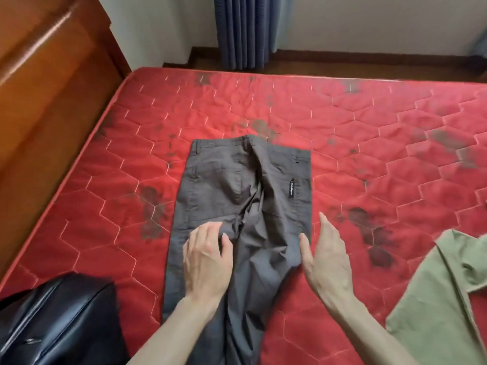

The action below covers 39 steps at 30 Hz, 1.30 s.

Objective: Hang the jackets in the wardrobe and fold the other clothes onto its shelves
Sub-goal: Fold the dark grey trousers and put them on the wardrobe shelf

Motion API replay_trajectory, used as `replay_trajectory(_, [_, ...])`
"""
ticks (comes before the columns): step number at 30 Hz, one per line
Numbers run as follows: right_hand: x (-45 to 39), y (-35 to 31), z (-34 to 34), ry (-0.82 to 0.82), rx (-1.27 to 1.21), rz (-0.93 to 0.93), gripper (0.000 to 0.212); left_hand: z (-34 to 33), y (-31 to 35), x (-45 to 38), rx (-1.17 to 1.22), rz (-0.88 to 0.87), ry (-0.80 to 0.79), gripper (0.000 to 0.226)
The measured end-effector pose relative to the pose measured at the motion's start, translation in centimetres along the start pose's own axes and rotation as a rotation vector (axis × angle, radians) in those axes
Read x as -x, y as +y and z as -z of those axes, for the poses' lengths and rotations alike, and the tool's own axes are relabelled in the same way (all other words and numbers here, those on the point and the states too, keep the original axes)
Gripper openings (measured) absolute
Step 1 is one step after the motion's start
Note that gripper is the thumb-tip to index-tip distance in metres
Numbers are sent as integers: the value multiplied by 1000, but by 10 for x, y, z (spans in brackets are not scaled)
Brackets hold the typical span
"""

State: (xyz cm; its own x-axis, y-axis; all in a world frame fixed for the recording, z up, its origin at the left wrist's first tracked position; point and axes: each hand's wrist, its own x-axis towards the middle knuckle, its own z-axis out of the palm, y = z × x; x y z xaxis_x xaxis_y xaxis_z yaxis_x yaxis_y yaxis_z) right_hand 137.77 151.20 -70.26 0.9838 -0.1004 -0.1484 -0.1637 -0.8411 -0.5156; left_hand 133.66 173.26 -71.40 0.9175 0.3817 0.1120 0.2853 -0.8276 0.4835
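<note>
A pair of grey trousers lies flat on the red quilted mattress, waistband away from me and back pockets up. My left hand rests palm down on the left leg, fingers spread, holding nothing. My right hand stands on its edge along the right side of the trousers, fingers straight, thumb touching the fabric. A black leather jacket lies at the lower left. An olive green garment lies at the lower right.
A wooden headboard runs along the mattress's left side. Beyond the far edge are a white wall, a dark wooden floor and a blue curtain. The mattress has dark stains.
</note>
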Motion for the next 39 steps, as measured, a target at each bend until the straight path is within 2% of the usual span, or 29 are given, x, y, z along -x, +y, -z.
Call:
replay_trajectory(3, [-22, 8, -28, -151, -47, -200, 76, -35, -26, -2, 19, 128, -54, 33])
replay_trajectory(6, [-41, 17, -52, -148, -218, -365, 79, -54, -46, -1, -17, 245, -130, 32])
replay_trajectory(9, [-54, 21, -67, -138, -298, -488, 59, -60, -60, -6, -175, 288, -114, 47])
replay_trajectory(11, [-57, 21, -71, -123, -247, -505, 46, -61, -66, -13, -239, 354, -57, 59])
replay_trajectory(13, [-57, 21, -71, -83, -169, -503, 40, -61, -69, -21, -228, 496, -31, 59])
replay_trajectory(15, [-56, 24, -71, -52, -175, -441, 31, -59, -69, -25, -162, 556, -54, 46])
replay_trajectory(18, [-47, 32, -69, -10, -321, -344, 22, -55, -65, -26, 158, 597, -89, 25])
replay_trajectory(21, [-27, 40, -60, 44, -393, -338, 19, -52, -60, -12, 180, 532, -209, 15])
replay_trajectory(25, [14, 59, -44, 8, -359, -361, 19, -41, -54, 34, 133, 493, -380, 15])
replay_trajectory(30, [107, 101, -31, -85, -193, -394, 18, -13, -48, 115, 16, 444, -607, 20])
replay_trajectory(34, [188, 133, -25, -104, -194, -477, 20, 6, -47, 178, -58, 427, -780, 20])
replay_trajectory(36, [209, 145, -24, -110, -200, -515, 21, 12, -48, 196, -99, 368, -790, 24])
replay_trajectory(39, [197, 152, -22, -59, -252, -531, 22, 17, -48, 200, -22, 316, -606, 29])
